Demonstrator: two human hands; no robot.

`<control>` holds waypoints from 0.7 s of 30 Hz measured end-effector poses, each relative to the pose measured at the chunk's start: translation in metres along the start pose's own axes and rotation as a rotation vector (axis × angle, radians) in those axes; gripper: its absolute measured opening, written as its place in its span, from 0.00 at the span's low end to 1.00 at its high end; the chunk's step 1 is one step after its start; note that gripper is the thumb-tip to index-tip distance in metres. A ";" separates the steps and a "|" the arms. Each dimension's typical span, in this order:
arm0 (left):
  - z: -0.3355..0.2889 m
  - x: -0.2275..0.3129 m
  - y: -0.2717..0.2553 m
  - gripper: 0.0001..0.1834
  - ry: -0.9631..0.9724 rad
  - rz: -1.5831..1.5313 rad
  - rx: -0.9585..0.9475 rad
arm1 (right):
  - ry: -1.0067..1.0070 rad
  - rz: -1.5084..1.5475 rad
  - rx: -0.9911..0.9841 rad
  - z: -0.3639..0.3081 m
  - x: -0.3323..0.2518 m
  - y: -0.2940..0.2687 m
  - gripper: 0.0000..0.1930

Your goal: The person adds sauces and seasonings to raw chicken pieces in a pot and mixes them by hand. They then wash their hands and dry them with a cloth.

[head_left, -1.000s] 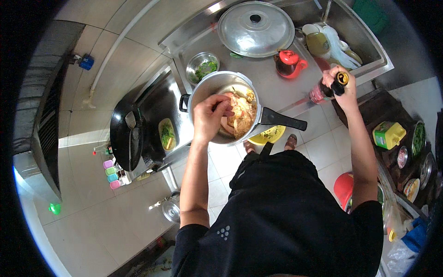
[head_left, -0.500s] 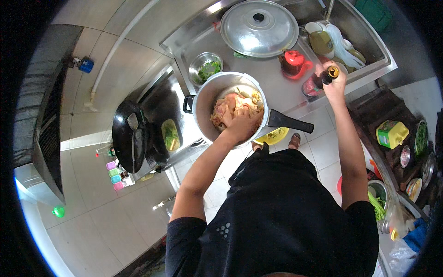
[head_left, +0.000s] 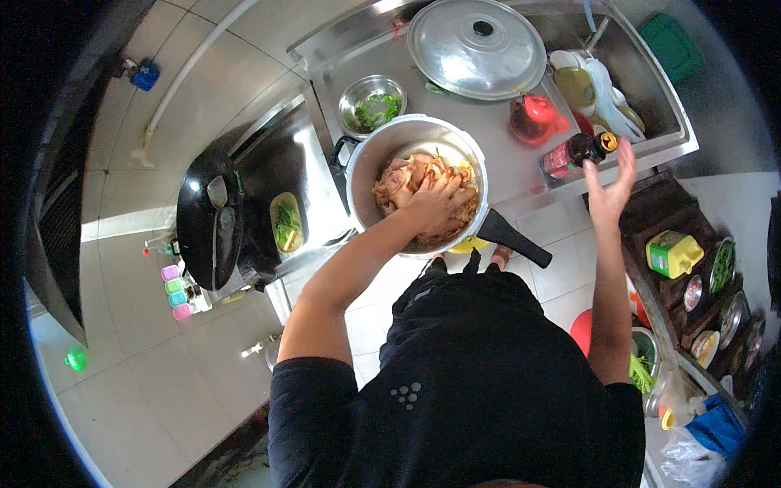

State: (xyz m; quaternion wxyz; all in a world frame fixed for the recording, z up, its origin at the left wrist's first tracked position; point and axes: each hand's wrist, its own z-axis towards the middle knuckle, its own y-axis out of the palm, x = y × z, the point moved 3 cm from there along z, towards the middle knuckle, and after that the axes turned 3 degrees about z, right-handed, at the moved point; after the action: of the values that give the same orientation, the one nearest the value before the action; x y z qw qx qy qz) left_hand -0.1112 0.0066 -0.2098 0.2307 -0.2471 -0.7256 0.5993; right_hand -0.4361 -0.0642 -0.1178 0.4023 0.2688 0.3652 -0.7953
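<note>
A large steel pot (head_left: 364, 163) with a black handle stands on the steel counter, filled with pale raw meat pieces (head_left: 404, 180). My left hand (head_left: 435, 205) is down in the pot, pressed onto the meat with fingers spread. My right hand (head_left: 611, 188) hovers open just right of a dark sauce bottle (head_left: 573, 153) with a red label, which stands on the counter edge; the hand is not touching it.
A big steel lid (head_left: 476, 49) lies behind the pot, with a bowl of chopped greens (head_left: 373, 106) and a red kettle-shaped pot (head_left: 533, 118) nearby. A black wok (head_left: 205, 220) sits on the stove at left. The sink (head_left: 651, 98) holds dishes. Bowls and a yellow container (head_left: 673, 253) fill the right shelf.
My right hand has let go of the dark bottle, which now stands on the counter, and opened beside it. My left hand stays in the pot on the meat.
</note>
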 end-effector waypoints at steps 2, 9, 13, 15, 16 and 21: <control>0.008 -0.001 0.011 0.36 -0.011 0.015 0.086 | -0.027 0.054 0.200 -0.023 -0.021 -0.012 0.27; 0.062 -0.043 0.036 0.11 -0.165 -0.086 0.010 | -0.079 -0.068 -0.719 -0.088 -0.103 0.050 0.31; 0.042 -0.072 0.010 0.14 -0.328 -0.320 0.012 | 0.097 -0.319 -1.110 -0.096 -0.096 0.074 0.41; 0.018 -0.069 -0.004 0.20 -0.132 -0.249 -0.058 | 0.078 -0.330 -1.101 -0.097 -0.091 0.075 0.41; 0.002 -0.058 -0.007 0.22 -0.023 -0.186 -0.066 | 0.089 -0.363 -1.118 -0.099 -0.087 0.075 0.41; -0.008 -0.030 0.001 0.27 0.180 -0.100 -0.194 | 0.055 -0.350 -1.154 -0.101 -0.082 0.081 0.42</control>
State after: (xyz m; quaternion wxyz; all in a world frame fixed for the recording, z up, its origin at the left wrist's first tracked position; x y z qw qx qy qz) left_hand -0.0826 -0.0062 -0.2109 0.2998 -0.2845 -0.7678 0.4896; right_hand -0.3118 0.0192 -0.1475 0.3367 -0.0365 0.7867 -0.5161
